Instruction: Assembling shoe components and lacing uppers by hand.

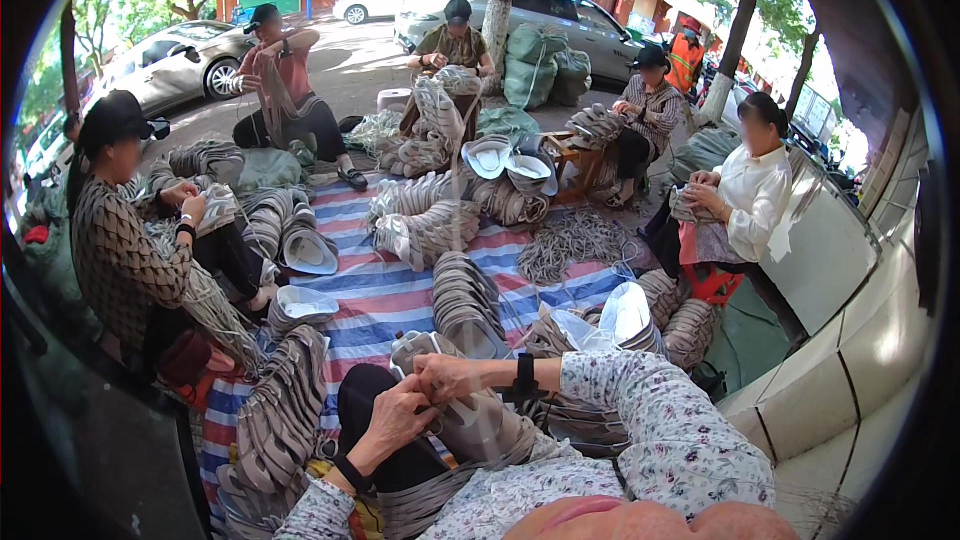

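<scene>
My left hand (pixel 398 418) and my right hand (pixel 445 378) meet over my lap, fingers closed and pinched close together. Between and behind them is a grey-beige shoe upper (pixel 424 345), which my left fingers grip at its edge. Whatever the right fingertips pinch is too small to make out. More uppers lie on my lap just under the hands, and a bundle of thin grey laces (pixel 425 508) hangs across my leg. Past my hands a curved stack of nested uppers (pixel 467 305) rests on the striped sheet (pixel 375 300).
Long rows of uppers (pixel 275 420) lie at my left, with white-lined uppers (pixel 625 315) at my right. A heap of loose laces (pixel 575 245) lies farther off. Several people sit around the sheet handling uppers. Green sacks (pixel 530 68), trees and parked cars (pixel 540 15) stand behind; a tiled ledge (pixel 850 380) borders the right.
</scene>
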`<state>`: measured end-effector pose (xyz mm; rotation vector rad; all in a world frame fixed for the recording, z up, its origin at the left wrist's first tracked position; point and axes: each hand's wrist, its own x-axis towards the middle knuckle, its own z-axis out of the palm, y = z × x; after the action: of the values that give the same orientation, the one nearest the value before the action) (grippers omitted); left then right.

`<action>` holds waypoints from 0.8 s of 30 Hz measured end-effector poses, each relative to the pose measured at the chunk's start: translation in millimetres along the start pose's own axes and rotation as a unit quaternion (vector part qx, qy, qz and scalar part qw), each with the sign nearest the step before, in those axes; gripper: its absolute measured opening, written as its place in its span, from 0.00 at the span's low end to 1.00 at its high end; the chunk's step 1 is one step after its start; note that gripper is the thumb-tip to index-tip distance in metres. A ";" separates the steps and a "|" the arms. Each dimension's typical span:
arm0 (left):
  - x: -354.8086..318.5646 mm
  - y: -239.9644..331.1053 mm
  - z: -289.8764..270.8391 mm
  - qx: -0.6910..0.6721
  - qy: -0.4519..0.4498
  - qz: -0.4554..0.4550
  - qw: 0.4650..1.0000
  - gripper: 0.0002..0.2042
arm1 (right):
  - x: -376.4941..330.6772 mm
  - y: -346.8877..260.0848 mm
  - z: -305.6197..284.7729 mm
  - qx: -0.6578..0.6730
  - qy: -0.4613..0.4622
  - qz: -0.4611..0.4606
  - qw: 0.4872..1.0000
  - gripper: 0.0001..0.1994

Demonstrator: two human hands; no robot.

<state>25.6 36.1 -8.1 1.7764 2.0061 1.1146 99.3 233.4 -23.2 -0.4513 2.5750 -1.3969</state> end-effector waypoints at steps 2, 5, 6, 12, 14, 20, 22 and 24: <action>-3.4 3.1 0.5 0.009 0.003 -0.001 1.000 0.08 | 3.5 0.7 0.9 -0.034 -0.017 -0.005 0.999 0.06; -6.7 2.7 3.2 0.013 0.012 -0.009 1.000 0.08 | 4.2 -5.2 -0.9 -0.080 -0.030 -0.016 0.996 0.07; -7.9 3.0 3.2 0.014 0.015 -0.014 1.000 0.09 | 6.6 -7.2 -2.4 -0.111 -0.052 -0.028 0.992 0.08; -8.7 6.3 3.5 0.004 0.030 -0.022 0.999 0.05 | 5.8 -8.3 -6.9 -0.177 -0.069 -0.099 0.977 0.05; -5.9 -0.5 7.4 0.010 0.046 -0.016 0.999 0.04 | 1.4 -14.0 -21.1 -0.104 -0.041 -0.082 0.990 0.08; 4.4 1.1 8.9 -0.017 0.045 -0.057 0.997 0.04 | -12.5 20.6 -141.3 -0.501 0.162 0.102 0.844 0.11; 2.6 1.0 10.6 -0.027 0.051 -0.079 0.995 0.04 | -33.9 -5.8 -206.4 -0.526 0.266 -0.001 0.808 0.04; 0.9 0.3 11.8 -0.029 0.070 -0.059 0.995 0.05 | -66.3 12.0 -265.7 -0.559 0.353 0.047 0.749 0.01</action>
<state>33.0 41.4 -15.7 1.5696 2.1044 1.2779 80.7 471.2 111.9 0.1703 3.7360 0.3274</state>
